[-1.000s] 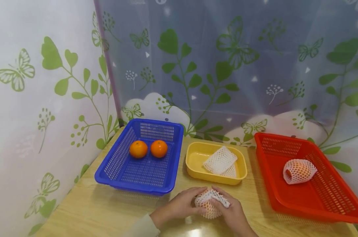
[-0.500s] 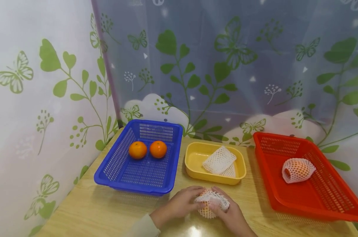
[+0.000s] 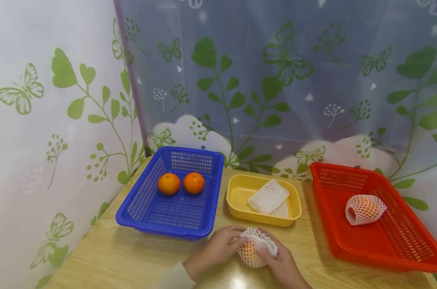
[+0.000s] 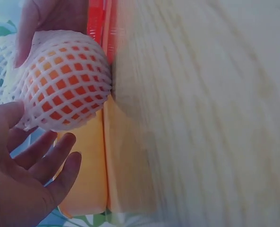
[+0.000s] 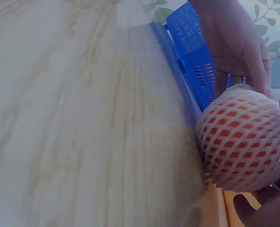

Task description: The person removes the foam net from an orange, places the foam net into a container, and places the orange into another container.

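An orange in a white foam net sleeve [image 3: 252,255] rests at the front of the table, between both hands. The left hand [image 3: 220,248] pinches the sleeve's edge with thumb and index finger; its other fingers [image 4: 59,163] hang loosely away from the fruit in the left wrist view. On the opposite side, the right hand [image 3: 282,263] grips the wrapped orange, its thumb on the bunched net end. Netting covers the fruit's round bottom in the right wrist view. The right hand's farther fingers are partly hidden behind the fruit.
Two bare oranges [image 3: 181,183] sit in a blue basket [image 3: 168,229] at the left. Behind the hands, a yellow tray [image 3: 236,196] contains white net sleeves [image 3: 270,196]. A red basket [image 3: 348,249] at the right holds another netted orange [image 3: 365,208]. Patterned curtains stand behind.
The net's upper left edge has risen around the orange, and the wrapped fruit has turned slightly leftward. Both hands keep nearly the same place. Baskets and tray are unchanged.
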`<state>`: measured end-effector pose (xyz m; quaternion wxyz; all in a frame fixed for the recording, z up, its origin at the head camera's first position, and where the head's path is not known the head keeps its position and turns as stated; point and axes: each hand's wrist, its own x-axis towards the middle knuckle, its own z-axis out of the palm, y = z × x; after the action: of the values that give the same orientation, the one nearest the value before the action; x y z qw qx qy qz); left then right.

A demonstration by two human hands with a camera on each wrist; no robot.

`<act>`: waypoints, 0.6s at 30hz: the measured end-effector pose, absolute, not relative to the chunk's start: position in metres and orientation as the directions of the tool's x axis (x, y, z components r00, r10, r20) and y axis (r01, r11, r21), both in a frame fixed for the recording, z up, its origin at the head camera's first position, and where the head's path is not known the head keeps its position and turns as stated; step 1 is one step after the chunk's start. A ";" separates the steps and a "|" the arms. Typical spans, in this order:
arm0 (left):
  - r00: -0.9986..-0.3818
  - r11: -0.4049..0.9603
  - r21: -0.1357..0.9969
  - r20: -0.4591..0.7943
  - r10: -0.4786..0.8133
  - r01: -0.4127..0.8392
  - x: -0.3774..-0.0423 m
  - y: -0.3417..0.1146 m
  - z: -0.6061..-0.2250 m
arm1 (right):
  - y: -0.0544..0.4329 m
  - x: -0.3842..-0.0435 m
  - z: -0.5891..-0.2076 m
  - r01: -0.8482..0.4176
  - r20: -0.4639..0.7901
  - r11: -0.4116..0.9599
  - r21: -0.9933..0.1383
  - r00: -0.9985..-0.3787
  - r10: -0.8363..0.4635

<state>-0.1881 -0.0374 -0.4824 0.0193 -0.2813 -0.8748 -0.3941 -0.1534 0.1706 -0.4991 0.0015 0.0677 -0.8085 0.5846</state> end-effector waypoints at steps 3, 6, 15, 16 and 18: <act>-0.856 0.519 0.713 0.228 0.464 0.471 -0.188 -0.037 -0.484 | 0.171 -0.153 -0.500 -0.093 0.065 0.315 -0.944 -0.993 -0.097; -0.864 0.509 0.730 0.226 0.451 0.457 -0.188 -0.037 -0.483 | 0.171 -0.155 -0.499 -0.081 0.054 0.324 -0.943 -0.994 -0.092; -0.897 0.469 0.788 0.228 0.377 0.398 -0.188 -0.040 -0.484 | 0.172 -0.157 -0.499 -0.115 0.078 0.360 -0.926 -0.990 -0.114; -0.891 0.461 0.788 0.234 0.388 0.408 -0.187 -0.040 -0.483 | 0.172 -0.158 -0.498 -0.112 0.078 0.355 -0.928 -0.991 -0.109; -0.873 0.450 0.780 0.245 0.421 0.436 -0.187 -0.040 -0.483 | 0.172 -0.160 -0.494 -0.115 0.088 0.349 -0.930 -0.992 -0.092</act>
<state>-0.1873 -0.0402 -0.4831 0.0081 -0.2515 -0.8514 -0.4603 -0.1595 0.1716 -0.4944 0.0102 0.0630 -0.8213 0.5670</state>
